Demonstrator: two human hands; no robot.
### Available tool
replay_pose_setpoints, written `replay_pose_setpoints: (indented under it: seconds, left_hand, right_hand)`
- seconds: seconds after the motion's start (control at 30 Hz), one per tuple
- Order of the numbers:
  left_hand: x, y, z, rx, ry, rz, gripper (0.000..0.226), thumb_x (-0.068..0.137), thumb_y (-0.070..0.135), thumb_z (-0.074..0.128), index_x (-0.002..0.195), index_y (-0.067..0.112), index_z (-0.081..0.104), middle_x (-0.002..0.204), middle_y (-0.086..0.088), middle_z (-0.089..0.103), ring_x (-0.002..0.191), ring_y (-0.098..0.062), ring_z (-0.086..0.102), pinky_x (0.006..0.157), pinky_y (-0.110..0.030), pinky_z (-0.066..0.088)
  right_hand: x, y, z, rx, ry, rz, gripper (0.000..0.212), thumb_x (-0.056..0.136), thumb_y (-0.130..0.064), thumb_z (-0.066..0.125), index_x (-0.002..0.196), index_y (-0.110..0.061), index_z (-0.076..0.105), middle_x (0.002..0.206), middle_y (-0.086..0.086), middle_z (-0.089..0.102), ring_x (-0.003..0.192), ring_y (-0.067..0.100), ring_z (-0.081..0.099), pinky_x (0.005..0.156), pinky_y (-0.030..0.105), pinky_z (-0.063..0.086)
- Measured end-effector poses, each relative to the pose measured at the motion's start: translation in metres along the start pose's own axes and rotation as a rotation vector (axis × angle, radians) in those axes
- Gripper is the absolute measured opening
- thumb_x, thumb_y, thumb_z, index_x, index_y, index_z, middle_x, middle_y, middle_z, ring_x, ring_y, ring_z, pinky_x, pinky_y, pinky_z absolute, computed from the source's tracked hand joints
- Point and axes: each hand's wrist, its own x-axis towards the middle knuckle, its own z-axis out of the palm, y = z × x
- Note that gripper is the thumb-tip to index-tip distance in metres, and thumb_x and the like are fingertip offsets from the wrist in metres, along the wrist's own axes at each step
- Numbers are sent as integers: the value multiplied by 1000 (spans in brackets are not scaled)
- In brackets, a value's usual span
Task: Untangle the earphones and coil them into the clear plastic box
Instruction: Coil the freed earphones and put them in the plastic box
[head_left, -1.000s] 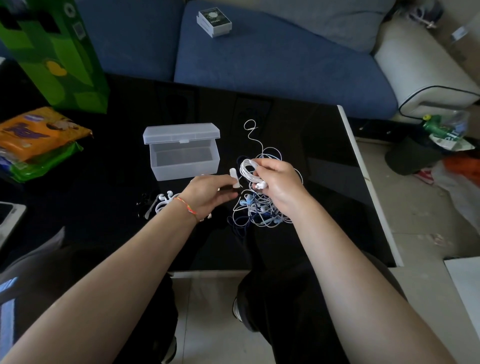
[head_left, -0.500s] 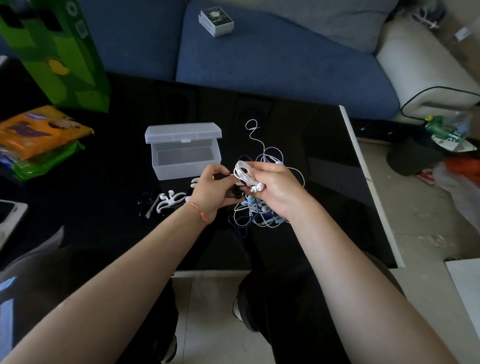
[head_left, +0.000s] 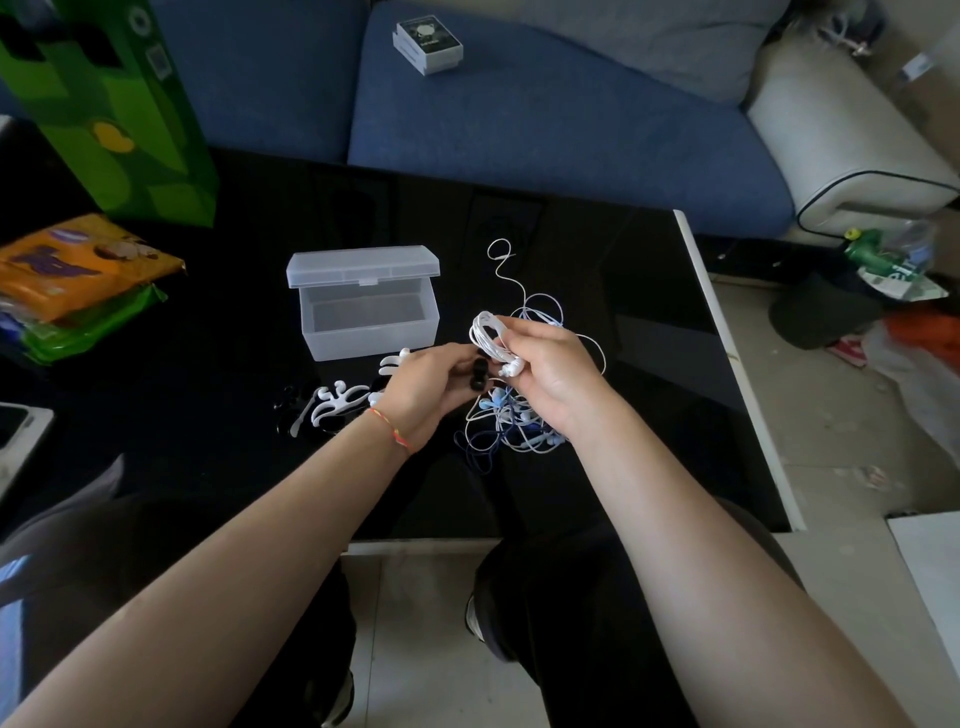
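Because the white earphone coil (head_left: 488, 338) is gathered into tight loops and pinched in the curled fingers of the right hand (head_left: 545, 371), it looks as if that set has been wound up clear of the mess so it cannot snag again. It hangs just above the tangle of white and blue earphone cables (head_left: 511, 423), which lies on the black tabletop (head_left: 623, 322) under and behind both hands, one loose white lead (head_left: 506, 270) trailing away toward the sofa (head_left: 545, 119). The left hand (head_left: 428, 387) meets the right in front of the coil, fingers curled around small black pieces (head_left: 478, 376), probably ear tips or a black earbud; I cannot tell which. The clear plastic box (head_left: 363, 317) stands just beyond the left hand with its hinged lid tipped back, open side up, handy for dropping the coil in; nothing can be seen inside it. White ear hooks (head_left: 340, 402) lie near the left wrist, and dark bits beside them vanish against the glossy black surface. How the cables in the tangle cross under the right palm is hidden, as is the coil's plug end. Snack packets (head_left: 78, 270) and a green carton (head_left: 114, 114) sit at far left, partly cut off by the frame edge.
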Motion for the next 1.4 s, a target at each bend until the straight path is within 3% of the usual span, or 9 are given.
replay_pose_setpoints:
  seconds: [0.2,0.33,0.47,0.6,0.73,0.83,1.0,1.13,1.4]
  left_hand:
    - [-3,5,-8,11,-174,-22,26,97,8,54,114,-6,68,117,-20,69,109,-26,66,97,-33,54]
    - [-1,6,-14,51,-212,-44,39,93,14,61,126,-8,59,126,-22,64,121,-29,61,98,-31,53]
    - [-1,7,-17,56,-210,-42,37,79,19,65,110,-1,66,107,-14,71,105,-25,67,90,-29,57]
    - [-4,7,-12,148,-168,-43,20,94,16,60,109,4,63,101,-13,70,91,-28,72,70,-32,60]
    - [-3,6,-12,201,-135,-38,14,100,15,55,105,3,59,106,-18,66,91,-27,72,64,-34,60]
    - [-1,5,-15,205,-123,-14,9,99,10,55,103,3,57,109,-21,61,95,-26,68,67,-35,61]
    - [-3,8,-16,285,-208,18,26,97,9,58,122,2,60,112,-14,70,106,-25,69,75,-35,60]
    - [-4,10,-17,289,-249,-6,25,97,11,57,118,0,65,108,-14,73,103,-23,70,76,-32,60]
    - [-7,12,-16,118,-303,-95,32,99,12,52,124,-6,61,119,-21,67,106,-30,68,80,-34,59]
  right_hand:
    - [-1,-4,0,18,9,-22,24,99,7,48,98,-5,69,99,15,70,89,24,68,80,32,58]
    - [-1,-7,-4,12,-4,-7,21,99,4,51,102,-4,70,108,17,66,95,26,64,75,29,59]
    - [-4,-7,-8,-4,-75,17,22,99,4,52,114,1,67,102,12,71,86,18,68,73,26,58]
    - [-4,-7,-9,36,-88,7,21,99,5,50,111,1,67,100,11,71,80,17,70,75,28,58]
    - [-4,-12,-12,61,-81,-25,21,98,4,51,109,-1,69,98,9,70,71,14,67,72,27,56]
    - [-6,-14,-16,-80,-156,-32,21,98,0,55,112,-4,70,101,8,71,84,14,65,70,25,54]
    - [-5,-9,-18,-432,-177,-112,19,98,-7,59,102,-17,74,112,13,70,96,16,63,69,22,52]
    - [-3,-8,-20,-736,-94,-224,21,99,-11,57,108,-21,73,102,-2,71,91,11,67,70,19,55]
    - [-3,-8,-19,-915,-63,-343,25,100,-10,52,111,-20,72,102,-5,69,84,6,64,73,19,53]
